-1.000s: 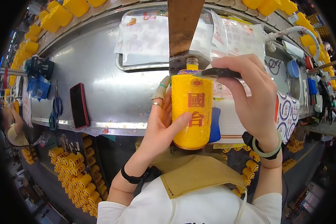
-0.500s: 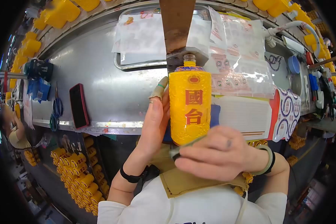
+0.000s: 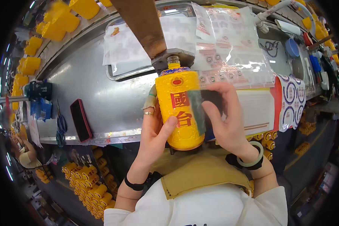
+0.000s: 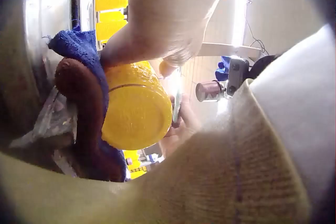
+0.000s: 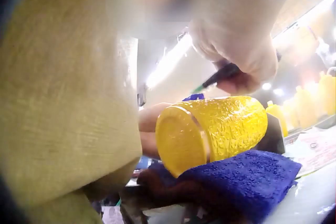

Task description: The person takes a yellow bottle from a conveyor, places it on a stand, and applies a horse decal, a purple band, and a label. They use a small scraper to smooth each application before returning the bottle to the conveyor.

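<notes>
A yellow bottle [image 3: 180,124] with red characters lies with its neck toward a metal block [image 3: 175,56]. In the right wrist view the bottle [image 5: 226,124] rests over a blue cloth [image 5: 252,176]. The left hand [image 3: 150,132] holds the bottle's left side, thumb on its front, a covering on one finger. At the bottle's right side the right hand [image 3: 229,120] pinches a dark tool [image 3: 213,100] with a blurred greenish blade over the printed characters. The left wrist view shows the bottle's round base [image 4: 137,116].
A phone [image 3: 81,119] and scissors [image 3: 61,126] lie on the metal table [image 3: 83,67] at left. Plastic-wrapped sheets [image 3: 229,49] and a tray [image 3: 120,77] are behind the bottle. A blue cup [image 3: 291,47] stands far right, and a brown bar [image 3: 139,24] extends above the block.
The right hand has risen from below the bottle's base to its right side with the tool. The left thumb now lies on the bottle's front. The head view has shifted and tilted.
</notes>
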`<action>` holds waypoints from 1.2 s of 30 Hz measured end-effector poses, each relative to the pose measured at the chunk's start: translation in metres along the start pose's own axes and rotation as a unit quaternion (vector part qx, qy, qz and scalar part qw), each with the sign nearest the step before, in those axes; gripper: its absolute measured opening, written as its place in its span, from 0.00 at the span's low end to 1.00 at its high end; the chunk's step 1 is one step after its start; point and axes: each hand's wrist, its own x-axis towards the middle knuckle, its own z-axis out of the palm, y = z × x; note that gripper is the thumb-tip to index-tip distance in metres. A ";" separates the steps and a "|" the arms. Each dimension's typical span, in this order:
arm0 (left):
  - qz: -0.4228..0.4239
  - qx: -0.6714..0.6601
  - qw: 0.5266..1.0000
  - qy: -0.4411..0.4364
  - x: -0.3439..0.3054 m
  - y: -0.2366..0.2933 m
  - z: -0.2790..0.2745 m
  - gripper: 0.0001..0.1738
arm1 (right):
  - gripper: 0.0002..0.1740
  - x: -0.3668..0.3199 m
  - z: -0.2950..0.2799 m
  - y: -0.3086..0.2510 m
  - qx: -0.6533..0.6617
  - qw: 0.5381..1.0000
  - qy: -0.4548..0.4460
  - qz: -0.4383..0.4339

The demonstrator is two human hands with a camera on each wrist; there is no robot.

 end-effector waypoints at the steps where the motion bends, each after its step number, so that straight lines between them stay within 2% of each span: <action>1: -0.014 -0.007 1.000 0.004 -0.001 0.000 0.000 0.42 | 0.17 0.002 -0.003 0.004 -0.044 0.999 0.021 -0.006; 3: -0.032 -0.012 0.999 0.003 -0.004 -0.001 0.001 0.42 | 0.14 0.008 -0.016 0.008 -0.156 0.987 0.043 -0.015; 4: -0.033 -0.019 0.999 0.007 -0.004 0.000 0.001 0.42 | 0.14 0.007 -0.017 0.004 -0.156 0.986 0.050 -0.013; 7: -0.040 -0.020 0.999 0.010 -0.002 0.002 0.002 0.42 | 0.13 -0.005 -0.008 -0.011 0.044 0.997 0.063 0.003; 8: -0.043 -0.013 0.999 0.009 -0.002 0.004 0.001 0.43 | 0.13 -0.006 -0.007 -0.014 0.001 0.999 0.026 -0.044; 9: -0.045 -0.008 0.999 0.007 -0.002 0.002 0.002 0.43 | 0.13 -0.005 -0.006 -0.007 -0.023 0.999 0.020 -0.036; 11: 0.081 0.074 0.994 0.029 0.000 -0.005 0.004 0.40 | 0.14 0.003 -0.012 0.015 -0.103 0.994 0.032 -0.019; 12: 0.082 0.075 0.993 0.028 0.003 -0.002 0.000 0.40 | 0.15 0.007 -0.021 0.022 -0.157 0.986 0.048 -0.009; 13: 0.187 0.239 0.953 -0.001 0.007 0.003 -0.008 0.36 | 0.16 0.008 -0.028 0.024 -0.137 0.989 0.049 0.004; 14: 0.284 0.392 0.875 -0.030 0.009 0.006 -0.012 0.35 | 0.16 0.007 -0.029 0.022 -0.136 0.989 0.050 0.006; 15: 0.268 0.507 0.819 -0.014 0.005 0.015 -0.008 0.38 | 0.16 0.005 -0.027 0.017 -0.089 0.993 0.076 0.006; 16: 0.267 0.508 0.819 -0.017 0.003 0.015 -0.010 0.38 | 0.15 0.004 -0.025 0.015 -0.042 0.994 0.102 0.004; 18: 0.305 0.660 0.680 -0.094 0.002 0.017 -0.016 0.37 | 0.16 0.002 -0.025 0.014 -0.010 0.994 0.105 0.002; 20: 0.297 0.664 0.680 -0.086 0.000 0.017 -0.017 0.37 | 0.16 -0.001 -0.029 0.011 -0.013 0.998 0.055 0.018; 22: 0.308 0.675 0.664 -0.096 0.000 0.019 -0.018 0.34 | 0.16 0.003 -0.030 0.003 0.009 0.999 0.048 0.019; 24: 0.314 0.670 0.665 -0.099 -0.001 0.017 -0.019 0.32 | 0.15 0.009 -0.035 0.002 -0.036 0.994 -0.014 -0.098; 28: 0.331 0.665 0.663 -0.096 -0.007 0.011 -0.019 0.30 | 0.15 0.020 -0.037 -0.005 -0.109 0.974 -0.078 -0.182; 31: 0.326 0.650 0.680 -0.091 -0.009 0.009 -0.019 0.28 | 0.14 0.027 -0.032 -0.005 -0.127 0.969 -0.042 -0.205; 34: 0.348 0.651 0.669 -0.090 -0.008 0.007 -0.019 0.26 | 0.15 0.029 -0.038 -0.010 -0.135 0.962 -0.044 -0.232; 36: 0.342 0.651 0.672 -0.093 -0.011 0.005 -0.020 0.26 | 0.15 0.027 -0.037 -0.011 -0.135 0.965 -0.069 -0.216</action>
